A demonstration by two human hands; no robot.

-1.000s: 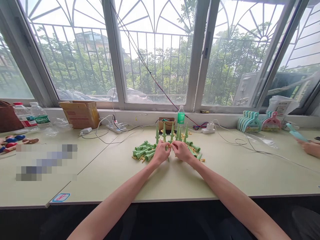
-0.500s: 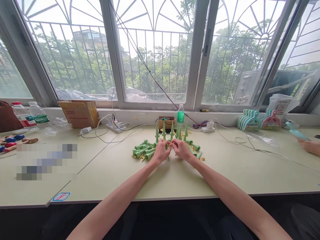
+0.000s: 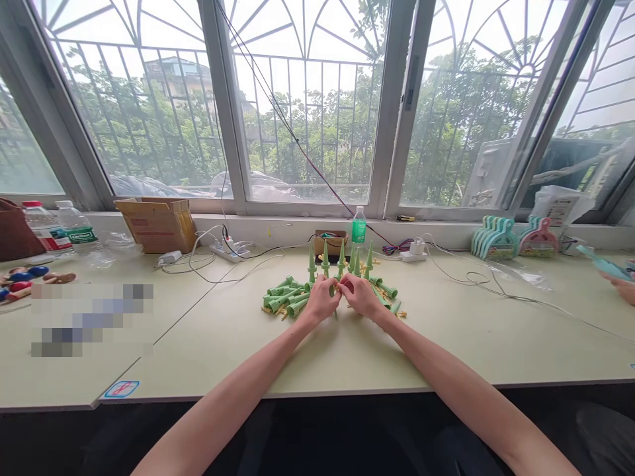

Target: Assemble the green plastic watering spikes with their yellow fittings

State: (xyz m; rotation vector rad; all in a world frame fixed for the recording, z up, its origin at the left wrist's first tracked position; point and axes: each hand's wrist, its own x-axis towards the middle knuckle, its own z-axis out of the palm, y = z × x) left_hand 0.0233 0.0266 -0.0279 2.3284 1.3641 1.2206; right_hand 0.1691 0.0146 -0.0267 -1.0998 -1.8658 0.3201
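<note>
My left hand [image 3: 321,299] and my right hand [image 3: 360,297] meet fingertip to fingertip above the table, both closed in a pinch. A narrow green tip pokes out below the left fingers, apparently from a green pointed cone [image 3: 336,313] mostly hidden in that hand. Between the fingertips shows a bit of a small yellow peg [image 3: 338,286], which the right fingers pinch. Behind the hands stand several upright green spires [image 3: 325,259]. Loose green hollow cones [image 3: 278,303] lie left of my left hand, with more green cones [image 3: 389,291] and yellow pegs [image 3: 401,315] to the right.
A green-labelled bottle [image 3: 358,226] and a small cardboard box [image 3: 331,243] stand behind the spires. White cables and a power strip [image 3: 231,248] run along the back. At right are toy racks [image 3: 496,239] and another person's hand [image 3: 622,287] with a light-blue item.
My hands stay in nearly the same place, with only slight finger movement around the pieces. At far right, the other person's hand and light-blue item have shifted a little rightward.
</note>
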